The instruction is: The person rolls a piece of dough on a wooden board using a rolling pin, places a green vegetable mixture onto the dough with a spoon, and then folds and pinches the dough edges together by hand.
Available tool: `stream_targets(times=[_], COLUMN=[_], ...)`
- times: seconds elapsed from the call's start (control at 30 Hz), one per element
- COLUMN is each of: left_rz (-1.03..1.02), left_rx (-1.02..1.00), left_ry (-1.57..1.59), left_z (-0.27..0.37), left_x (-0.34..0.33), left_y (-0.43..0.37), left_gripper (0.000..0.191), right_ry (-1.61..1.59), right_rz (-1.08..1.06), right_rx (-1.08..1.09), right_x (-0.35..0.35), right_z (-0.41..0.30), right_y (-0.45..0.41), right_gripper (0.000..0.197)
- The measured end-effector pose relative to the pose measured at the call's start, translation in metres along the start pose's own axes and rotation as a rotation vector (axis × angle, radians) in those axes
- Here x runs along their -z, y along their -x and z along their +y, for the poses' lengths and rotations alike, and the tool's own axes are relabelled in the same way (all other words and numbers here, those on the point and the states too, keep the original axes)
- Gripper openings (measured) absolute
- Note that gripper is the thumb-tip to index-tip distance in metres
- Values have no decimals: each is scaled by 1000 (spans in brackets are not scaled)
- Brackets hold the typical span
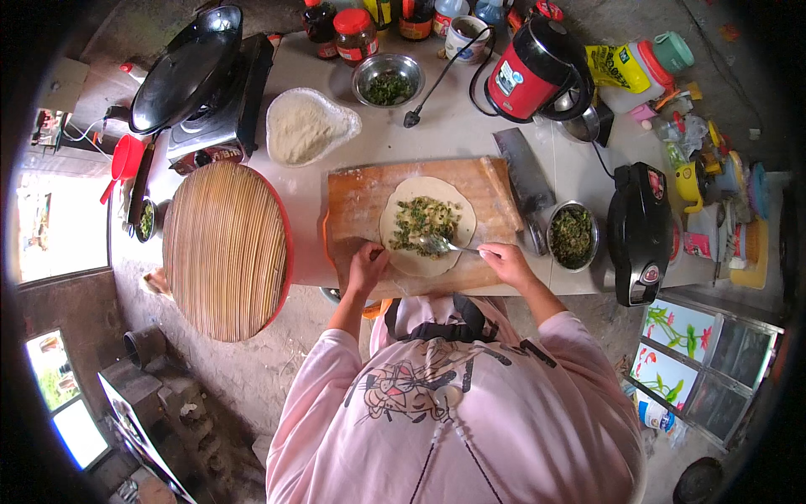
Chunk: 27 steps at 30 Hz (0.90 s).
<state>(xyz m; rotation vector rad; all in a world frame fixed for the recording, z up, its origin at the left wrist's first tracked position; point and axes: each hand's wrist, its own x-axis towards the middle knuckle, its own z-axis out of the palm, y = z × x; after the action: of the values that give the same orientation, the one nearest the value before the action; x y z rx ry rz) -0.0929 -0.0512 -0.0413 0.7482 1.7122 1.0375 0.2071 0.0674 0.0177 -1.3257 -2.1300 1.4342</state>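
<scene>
A round of rolled dough [464, 255] lies on a floured wooden board [352, 195], with chopped green filling [419, 217] spread over its middle. My right hand [507, 263] grips the handle of a metal spoon [441, 244], whose bowl rests in the filling's lower part. At the dough's lower left edge is my left hand [368, 268], its fingers curled close to the rim; whether they pinch the dough cannot be told. A thin wooden rolling pin [502, 192] lies along the board's right side. Right of the board stands a metal bowl of green filling [572, 236].
A cleaver [526, 170] lies beyond the rolling pin. Farther right sits a black electric griddle [639, 233]. A round slatted lid [223, 252] is at the left. Behind the board are a flour container [305, 129], a bowl of chopped greens [388, 82] and a red kettle [529, 72].
</scene>
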Motion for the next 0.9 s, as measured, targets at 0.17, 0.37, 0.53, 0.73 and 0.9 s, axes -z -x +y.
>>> stream_targets(times=[0.17,0.37,0.53,0.73,0.9], left_rz=[-2,34,56,33,60], left_rx=[27,44,52,69,34], left_ry=[54,7,-19,116,104], left_z=[8,25,21,4,-5], left_x=[0,-2,-2,-2,-3], left_y=[4,9,8,3,4], left_gripper=[11,12,14,13,14], right_ry=[-38,9,-20,16,-6], right_rz=[62,-60,-55,-73,-46], right_rx=[55,32,35,6,15], right_x=[-3,14,-8,-6,21], right_z=[-23,-5,-20,-12,-6], right_y=[-7,7,4,8,3], right_gripper=[21,21,22,21,22])
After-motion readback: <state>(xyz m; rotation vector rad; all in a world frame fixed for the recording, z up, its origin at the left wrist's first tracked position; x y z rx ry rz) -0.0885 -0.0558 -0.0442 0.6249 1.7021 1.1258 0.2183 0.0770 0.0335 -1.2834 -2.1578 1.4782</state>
